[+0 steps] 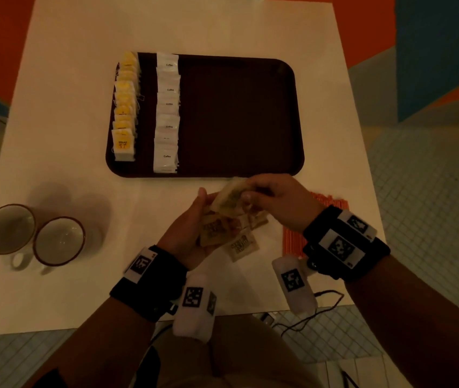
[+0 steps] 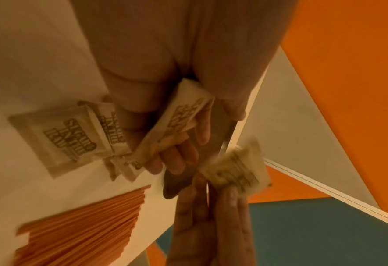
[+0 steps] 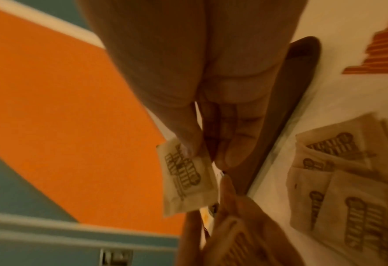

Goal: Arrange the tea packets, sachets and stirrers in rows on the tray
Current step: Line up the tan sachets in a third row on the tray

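Observation:
A dark brown tray (image 1: 236,113) lies mid-table with a row of yellow tea packets (image 1: 125,107) at its left edge and a row of white coffee sachets (image 1: 167,116) beside it. Just in front of the tray, my left hand (image 1: 194,225) holds a stack of brown sugar sachets (image 1: 214,228) (image 2: 179,117). My right hand (image 1: 267,197) pinches one brown sugar sachet (image 1: 229,198) (image 3: 186,180) between thumb and fingers above that stack. More sugar sachets (image 1: 240,246) (image 2: 65,138) (image 3: 347,180) lie loose on the table. Orange stirrers (image 1: 301,233) (image 2: 81,228) lie under my right wrist.
Two empty mugs (image 1: 35,238) stand at the table's front left. The white table (image 1: 222,29) ends close on the right, where tiled floor shows. A cable (image 1: 315,312) hangs off the front edge. The tray's right two thirds hold nothing.

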Tool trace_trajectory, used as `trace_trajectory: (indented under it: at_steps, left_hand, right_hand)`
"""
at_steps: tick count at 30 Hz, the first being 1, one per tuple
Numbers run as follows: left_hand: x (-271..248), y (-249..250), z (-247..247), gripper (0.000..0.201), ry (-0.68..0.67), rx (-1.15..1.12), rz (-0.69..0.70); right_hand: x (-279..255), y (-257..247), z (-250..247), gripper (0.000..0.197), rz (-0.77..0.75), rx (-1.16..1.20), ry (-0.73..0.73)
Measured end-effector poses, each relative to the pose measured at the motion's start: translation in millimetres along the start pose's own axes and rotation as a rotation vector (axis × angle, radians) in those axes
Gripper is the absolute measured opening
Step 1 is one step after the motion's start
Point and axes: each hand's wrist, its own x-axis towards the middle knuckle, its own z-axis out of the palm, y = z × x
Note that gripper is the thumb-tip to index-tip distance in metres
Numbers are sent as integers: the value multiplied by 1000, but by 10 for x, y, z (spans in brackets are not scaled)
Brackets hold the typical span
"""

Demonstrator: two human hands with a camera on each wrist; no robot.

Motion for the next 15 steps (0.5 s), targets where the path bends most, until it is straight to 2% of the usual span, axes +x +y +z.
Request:
trace_trajectory:
  at_steps: [2,4,8,12,15]
  left_hand:
    - [2,-10,-52,53,45,-52,1]
    - [-2,-19,-97,58,57,-92,-19]
    - [-12,14,-124,69,37,-77,-48]
    - [-6,70,-83,69,64,-51,13]
    - [4,126,-47,72,79,-51,-16]
  right_hand:
    - [-63,19,-4,14,57,284,86]
    - [-117,38,5,12,101,437,152]
    - [-162,39,51,11,162,599,185]
    - [-170,33,127,11,194,785,187]
    - [-160,24,132,14,129,714,203]
